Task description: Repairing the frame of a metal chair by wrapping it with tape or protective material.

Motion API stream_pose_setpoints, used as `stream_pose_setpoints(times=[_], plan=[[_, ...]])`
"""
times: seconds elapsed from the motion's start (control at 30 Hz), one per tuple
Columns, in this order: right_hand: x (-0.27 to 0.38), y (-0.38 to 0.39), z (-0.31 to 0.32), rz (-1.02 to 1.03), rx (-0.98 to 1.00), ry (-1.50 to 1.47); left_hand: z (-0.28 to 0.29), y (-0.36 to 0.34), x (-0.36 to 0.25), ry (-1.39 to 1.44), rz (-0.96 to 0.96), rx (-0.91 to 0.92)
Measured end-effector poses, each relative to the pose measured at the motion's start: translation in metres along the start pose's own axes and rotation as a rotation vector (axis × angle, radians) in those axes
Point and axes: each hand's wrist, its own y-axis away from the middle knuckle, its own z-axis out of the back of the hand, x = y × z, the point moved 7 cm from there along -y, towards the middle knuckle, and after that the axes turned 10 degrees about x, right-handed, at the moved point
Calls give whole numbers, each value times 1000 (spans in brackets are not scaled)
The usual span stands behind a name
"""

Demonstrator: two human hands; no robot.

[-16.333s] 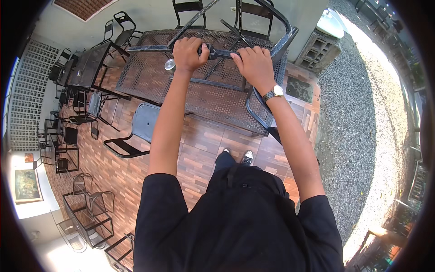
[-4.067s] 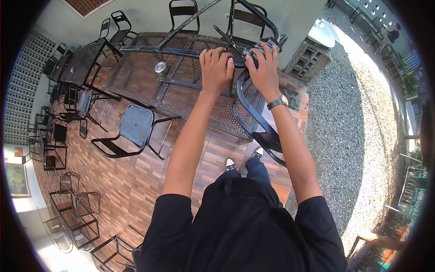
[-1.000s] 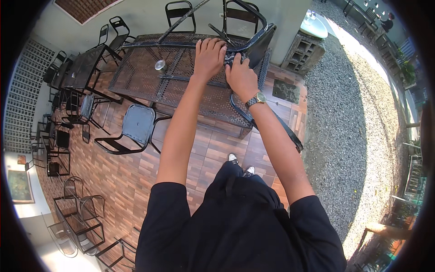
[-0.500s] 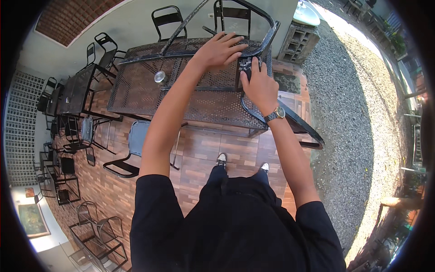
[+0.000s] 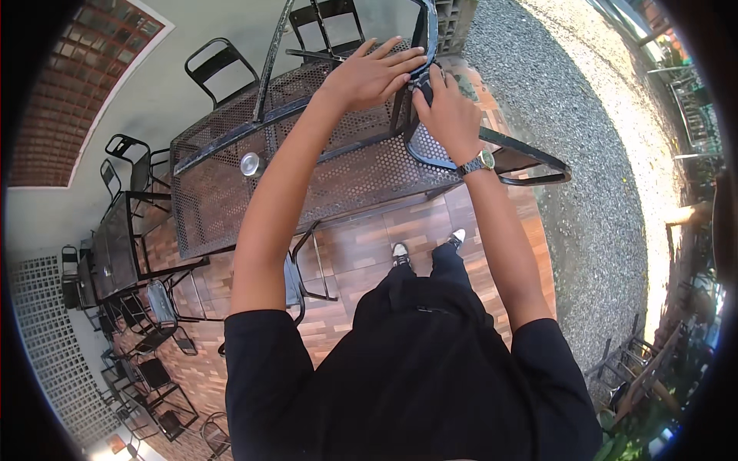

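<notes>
A dark metal chair frame (image 5: 269,65) lies overturned on a perforated metal table (image 5: 207,207). My left hand (image 5: 361,81) rests over the frame near its curved bend, fingers spread and stretched out. Just to its right, my right hand (image 5: 450,115) grips a dark patterned cloth (image 5: 423,88) against the tubing, mostly hiding it. A small silver round container (image 5: 250,164) stands on the tabletop, left of my hands.
Black folding chairs (image 5: 219,65) line the wall, with more tables and chairs (image 5: 154,373) down the left side. Tiled floor (image 5: 361,238) lies underfoot. Gravel (image 5: 584,169) runs along the right, with plants (image 5: 646,430) at its lower end.
My left hand has shifted rightward to the frame's bend, its fingers now more stretched. My right hand stays on the cloth. The view has turned, showing more wall and window at upper left.
</notes>
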Motion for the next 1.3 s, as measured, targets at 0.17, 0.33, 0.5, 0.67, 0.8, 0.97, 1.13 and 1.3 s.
stream_pose_setpoints(times=[0.17, 0.33, 0.5, 0.67, 0.8, 0.97, 1.13, 1.3], plan=[[0, 6, 0, 8, -25, 45, 3, 3, -7, -124, -35, -57], [-13, -9, -7, -70, 42, -42, 3, 1, -9, -155, -35, -90], [-9, 0, -3, -27, -21, -17, 2, 0, -5, -177, -12, -108], [-3, 4, 1, -8, 6, 37, -2, 1, -4, -193, 10, -83], [-11, -13, -9, -63, 6, 14, 2, -2, -6, -218, 32, -11], [-15, -11, -12, -53, -8, -60, 6, -1, -7, -249, 41, -13], [-4, 5, -6, 34, -40, 34, 7, 4, -10, -246, 58, 4], [-8, -11, -10, -14, -4, 12, 4, 3, -6, -292, 40, -63]])
